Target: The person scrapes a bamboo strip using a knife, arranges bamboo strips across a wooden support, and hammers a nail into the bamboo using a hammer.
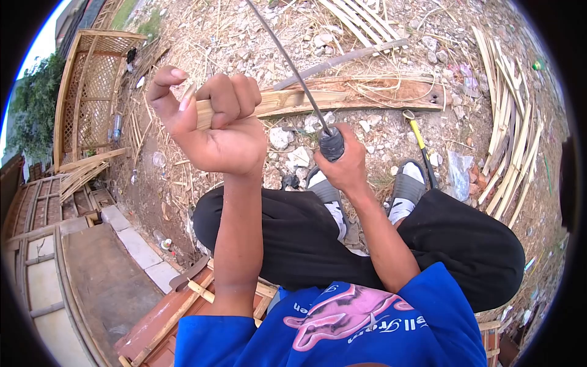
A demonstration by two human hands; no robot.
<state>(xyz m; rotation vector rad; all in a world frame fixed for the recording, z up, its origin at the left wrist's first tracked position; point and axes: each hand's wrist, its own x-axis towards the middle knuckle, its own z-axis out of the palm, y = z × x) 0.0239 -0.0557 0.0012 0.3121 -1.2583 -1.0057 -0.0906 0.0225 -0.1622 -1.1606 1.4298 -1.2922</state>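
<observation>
My left hand (211,125) is raised in front of a wooden plank (391,92), palm side toward me. Its thumb and one finger stand up bent, while the other fingers fold toward the palm. Whether anything is inside those fingers cannot be made out. Pale wood shows in the gap beside them. Between my feet, my right hand (348,160) is wrapped round the dark handle of a long, thin metal tool (287,58). The shaft slants up and left beyond the top of the view. A pale scrap of wood fibre lies over the plank.
Sandals (408,183) are on my feet, beside a hammer-like tool with a yellow handle (417,129). Long wood strips (513,122) lie at right. Stones and shavings cover the ground. A wooden lattice frame (92,92) stands at left, above panels (104,275).
</observation>
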